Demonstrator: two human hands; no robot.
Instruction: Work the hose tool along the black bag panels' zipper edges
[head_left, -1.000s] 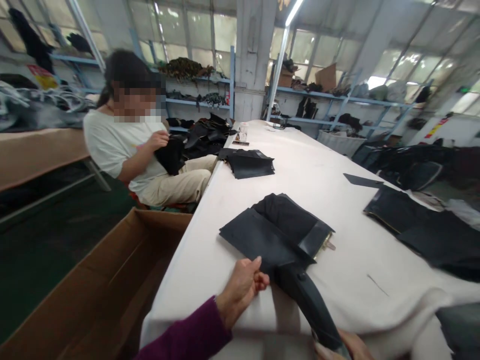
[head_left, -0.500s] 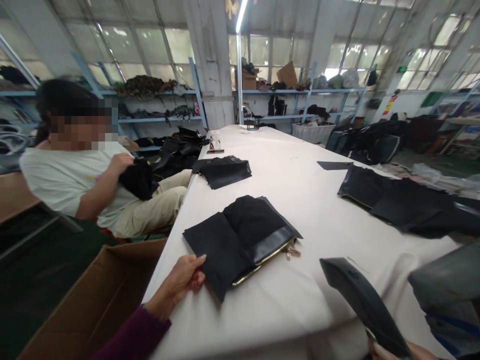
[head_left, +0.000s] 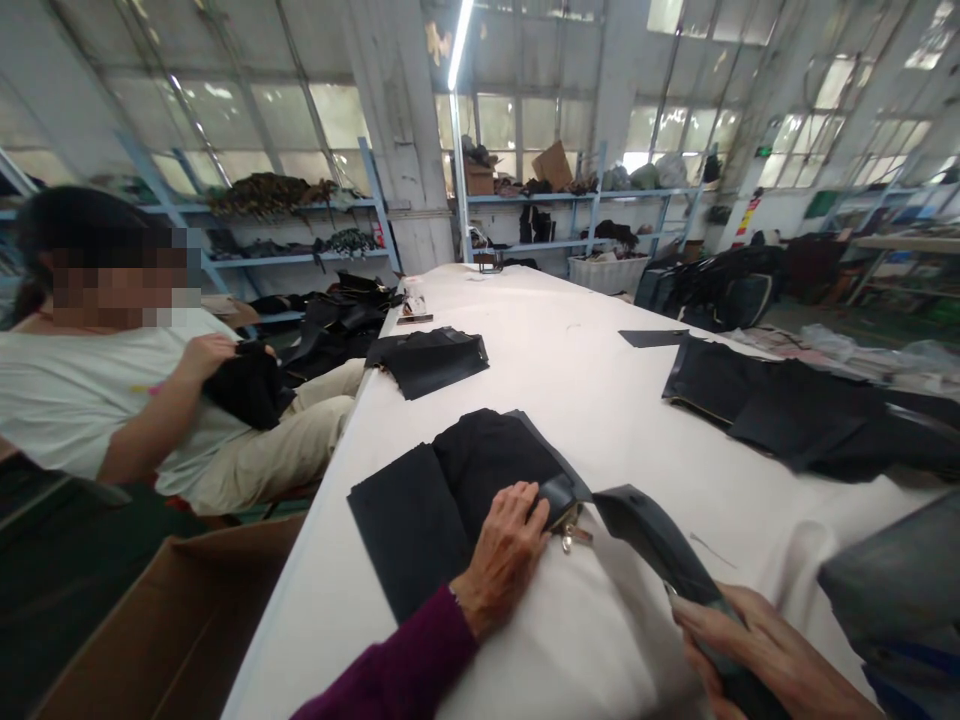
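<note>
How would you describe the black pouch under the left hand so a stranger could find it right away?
On the long white table, look at the near end, beside the cardboard box. The black pouch lies flat under the left hand. Unlike the other black stacks farther up, it shows a gold zipper pull at its corner.

Seated co-worker (head_left: pixel 112 380) in a pale shirt at left frame, black cloth (head_left: pixel 247 385) in lap; cardboard box (head_left: pixel 150 630) lower left; small black stack (head_left: pixel 427 358) centre; dark pieces (head_left: pixel 787 410) spread right; blue shelving (head_left: pixel 555 215) along back wall.
</note>
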